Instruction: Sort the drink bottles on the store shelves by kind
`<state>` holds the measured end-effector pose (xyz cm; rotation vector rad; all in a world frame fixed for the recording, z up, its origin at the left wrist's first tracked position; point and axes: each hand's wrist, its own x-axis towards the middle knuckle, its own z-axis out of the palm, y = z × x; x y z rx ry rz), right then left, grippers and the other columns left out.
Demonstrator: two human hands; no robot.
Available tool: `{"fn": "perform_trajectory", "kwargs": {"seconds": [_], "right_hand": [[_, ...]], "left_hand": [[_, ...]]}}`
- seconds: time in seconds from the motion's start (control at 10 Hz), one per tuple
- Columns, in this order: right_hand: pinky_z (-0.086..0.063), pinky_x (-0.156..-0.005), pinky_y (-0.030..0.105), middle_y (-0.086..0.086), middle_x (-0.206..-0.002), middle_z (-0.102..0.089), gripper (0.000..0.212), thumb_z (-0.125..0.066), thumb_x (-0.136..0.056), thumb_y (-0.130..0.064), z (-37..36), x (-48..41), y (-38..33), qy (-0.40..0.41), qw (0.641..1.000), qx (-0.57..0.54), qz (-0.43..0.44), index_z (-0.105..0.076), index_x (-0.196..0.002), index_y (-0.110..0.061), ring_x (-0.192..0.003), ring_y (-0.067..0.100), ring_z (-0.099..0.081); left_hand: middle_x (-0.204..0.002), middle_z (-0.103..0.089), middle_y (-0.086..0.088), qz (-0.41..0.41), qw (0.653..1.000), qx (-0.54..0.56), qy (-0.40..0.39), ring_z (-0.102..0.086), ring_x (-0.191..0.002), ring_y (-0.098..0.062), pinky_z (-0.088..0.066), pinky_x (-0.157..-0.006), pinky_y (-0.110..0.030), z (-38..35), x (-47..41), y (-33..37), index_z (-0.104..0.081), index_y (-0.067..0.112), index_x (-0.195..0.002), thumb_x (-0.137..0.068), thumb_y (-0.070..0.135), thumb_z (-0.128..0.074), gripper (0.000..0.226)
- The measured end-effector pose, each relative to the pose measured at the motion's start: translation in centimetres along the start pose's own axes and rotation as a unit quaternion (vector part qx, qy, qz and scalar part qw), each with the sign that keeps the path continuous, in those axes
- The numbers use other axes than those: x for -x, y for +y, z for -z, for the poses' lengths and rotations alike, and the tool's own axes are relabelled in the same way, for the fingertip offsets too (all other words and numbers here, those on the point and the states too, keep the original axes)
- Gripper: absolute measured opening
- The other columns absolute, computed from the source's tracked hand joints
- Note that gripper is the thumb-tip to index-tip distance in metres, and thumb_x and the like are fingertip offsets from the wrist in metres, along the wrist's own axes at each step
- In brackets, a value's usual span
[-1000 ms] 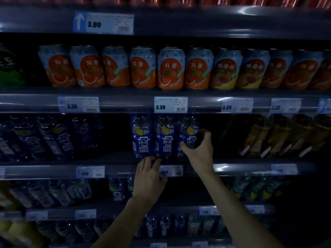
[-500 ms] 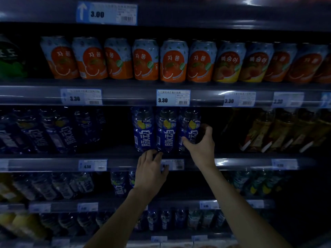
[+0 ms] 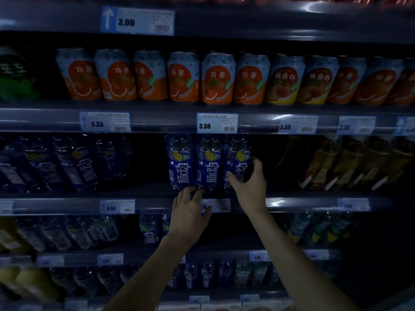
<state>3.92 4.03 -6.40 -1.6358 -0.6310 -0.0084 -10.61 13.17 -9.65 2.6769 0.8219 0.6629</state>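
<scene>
Three blue-labelled drink bottles stand side by side on the middle shelf point(image 3: 303, 202): a left bottle point(image 3: 179, 162), a middle bottle point(image 3: 210, 163) and a right bottle point(image 3: 237, 158). My right hand point(image 3: 250, 187) wraps the lower part of the right bottle, thumb in front, fingers behind it. My left hand point(image 3: 189, 215) rests at the shelf edge, its fingertips touching the bases of the left and middle bottles, fingers slightly apart and gripping nothing. More of the same blue bottles point(image 3: 74, 164) lean at the left of this shelf.
Orange and peach cans point(image 3: 216, 79) line the shelf above. Amber bottles point(image 3: 350, 164) lean at the right of the middle shelf, past a dark gap. Lower shelves hold clear, blue and yellow bottles point(image 3: 67, 232). Price tags point(image 3: 216, 123) run along the shelf edges.
Both hands rose slightly on the shelf. My left fingertips reached the bottle bases. My right hand closed more tightly around the right bottle.
</scene>
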Motion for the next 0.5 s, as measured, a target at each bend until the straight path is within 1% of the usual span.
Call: {"fn": "perform_trajectory", "kwargs": {"seconds": [0.1,0.2,0.3,0.4,0.5], "right_hand": [[-0.046,-0.099,0.029,0.000,-0.130,-0.054,0.071,-0.074,-0.082,-0.028,0.0,0.5,-0.2,0.009,0.999,0.033,-0.003,-0.038,-0.141,-0.017,-0.118,0.013,-0.052],[-0.040,-0.107,0.043,0.007,-0.139,-0.049,0.071,-0.072,-0.084,-0.026,0.3,0.9,-0.5,0.015,0.999,0.041,-0.014,-0.036,-0.143,-0.014,-0.127,0.021,-0.047],[-0.038,-0.103,0.032,0.006,-0.138,-0.049,0.065,-0.071,-0.084,-0.023,0.8,1.9,-1.6,0.026,0.998,0.063,-0.012,-0.040,-0.141,-0.013,-0.124,0.017,-0.046],[-0.037,-0.096,0.025,0.007,-0.134,-0.052,0.060,-0.070,-0.085,-0.021,1.4,2.8,-2.4,0.017,0.996,0.082,-0.012,-0.043,-0.138,-0.011,-0.117,0.012,-0.046],[-0.037,-0.099,0.026,0.008,-0.133,-0.053,0.057,-0.069,-0.086,-0.020,2.1,3.9,-4.1,-0.003,0.995,0.100,-0.003,-0.045,-0.137,-0.009,-0.119,0.017,-0.048]], "left_hand": [[-0.139,-0.037,-0.007,0.012,1.000,0.025,0.006,-0.035,-0.128,-0.026,-0.031,-0.108,-0.039,0.9,0.3,0.2,-0.039,0.015,-0.138,-0.090,0.038,-0.057,0.056],[-0.138,-0.039,-0.007,0.026,0.998,0.053,0.010,-0.037,-0.126,-0.025,-0.034,-0.106,-0.039,2.1,0.4,0.3,-0.039,0.015,-0.138,-0.089,0.037,-0.059,0.057],[-0.138,-0.037,-0.007,0.033,0.994,0.103,-0.004,-0.041,-0.123,-0.026,-0.038,-0.103,-0.038,3.7,0.6,0.6,-0.038,0.014,-0.139,-0.089,0.032,-0.061,0.057],[-0.139,-0.035,-0.005,0.034,0.988,0.149,-0.011,-0.043,-0.121,-0.023,-0.041,-0.101,-0.033,5.4,0.9,0.7,-0.036,0.014,-0.140,-0.089,0.028,-0.062,0.058],[-0.138,-0.036,-0.004,0.027,0.983,0.181,-0.003,-0.046,-0.113,-0.017,-0.038,-0.094,-0.022,7.8,1.1,1.1,-0.037,0.015,-0.139,-0.089,0.027,-0.062,0.058]]}}
